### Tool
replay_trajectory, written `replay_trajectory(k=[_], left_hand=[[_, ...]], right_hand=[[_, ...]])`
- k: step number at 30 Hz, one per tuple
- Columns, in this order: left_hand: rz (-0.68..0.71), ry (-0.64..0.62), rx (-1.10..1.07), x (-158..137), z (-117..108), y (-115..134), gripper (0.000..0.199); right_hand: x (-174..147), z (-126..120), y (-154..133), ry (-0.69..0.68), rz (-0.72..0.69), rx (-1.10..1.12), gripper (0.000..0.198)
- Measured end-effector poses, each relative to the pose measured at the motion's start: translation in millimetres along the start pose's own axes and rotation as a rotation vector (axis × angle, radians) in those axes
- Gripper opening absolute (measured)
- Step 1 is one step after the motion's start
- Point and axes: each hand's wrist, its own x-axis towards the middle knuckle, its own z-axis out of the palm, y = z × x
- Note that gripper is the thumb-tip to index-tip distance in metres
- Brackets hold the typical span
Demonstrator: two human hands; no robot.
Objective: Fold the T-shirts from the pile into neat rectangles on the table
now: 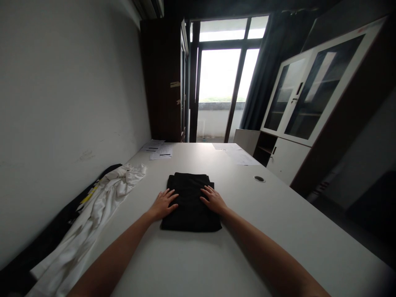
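Note:
A folded black garment [190, 206] lies flat on the white table [173, 264], its layers slightly uneven at the far edge. Its exact kind cannot be made out. My left hand [163, 204] rests on its left edge with the fingers spread over the cloth. On the opposite edge lies my right hand [215, 201], fingers apart and flat against the fabric. Neither hand grips anything.
Crumpled white cloth [107, 198] runs along the table's left side, beside dark fabric with a yellow patch. Papers [161, 151] lie at the far left, more sheets [239, 156] at the far right. A cable hole [259, 179] sits near the right edge; a white cabinet [287, 159] stands beyond.

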Motion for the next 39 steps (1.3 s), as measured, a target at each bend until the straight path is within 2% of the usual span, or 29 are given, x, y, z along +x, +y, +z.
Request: replay_trajectory(k=[7, 29, 39], left_hand=[[-0.002, 0.015, 0.008, 1.1, 6.1, -4.5, 0.059], [-0.054, 0.012, 0.022, -0.6, -3.3, 4.5, 0.056], [-0.136, 0.048, 0.029, 2.4, 1.3, -7.6, 0.057]], right_hand=[[-0.3, -0.4, -0.7, 0.002, 0.005, 0.007, 0.063], [-0.4, -2.0, -1.7, -0.005, 0.011, 0.011, 0.063], [-0.3, -2.8, -2.9, -0.012, 0.010, 0.002, 0.063]])
